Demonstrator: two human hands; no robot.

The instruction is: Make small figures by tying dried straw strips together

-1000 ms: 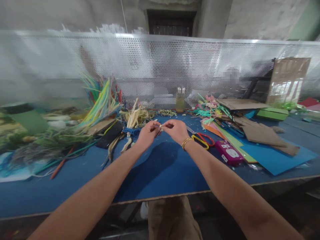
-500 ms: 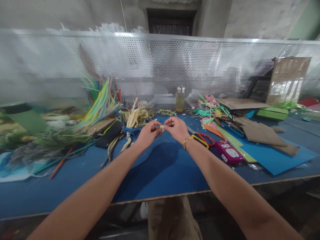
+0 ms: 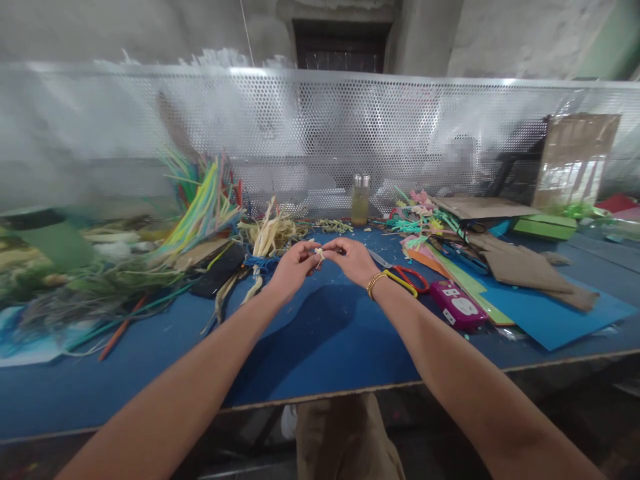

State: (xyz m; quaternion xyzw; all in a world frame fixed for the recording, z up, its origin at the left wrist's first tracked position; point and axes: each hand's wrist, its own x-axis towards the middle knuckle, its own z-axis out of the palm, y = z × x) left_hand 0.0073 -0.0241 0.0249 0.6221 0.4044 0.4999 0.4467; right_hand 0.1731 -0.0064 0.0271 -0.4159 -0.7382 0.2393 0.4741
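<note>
- Cream strip sits at the clock's centre, pinched between your two hands above the bench; twelve points away from you. It is too small to tell whether it is knotted.
- Your left hand grips it from nine o'clock by thumb and fingertips, probably because so slight a piece leaves no room for a palm.
- Your right hand pinches it from three o'clock, so each side looks steadied against the other.
- You hold both hands over bare bench, likely keeping loose scraps out of your fingers' way.
- At ten o'clock, just beside your left hand, stands the pale husk bundle, with blue cord at its foot; that seems placed for short reaches.
- Between three and four o'clock, the scissors lie with handles away from the strip, near your right wrist, handy for that side.
- At one o'clock, the bottle stands upright near the perforated screen, presumably to avoid knocks.
</note>
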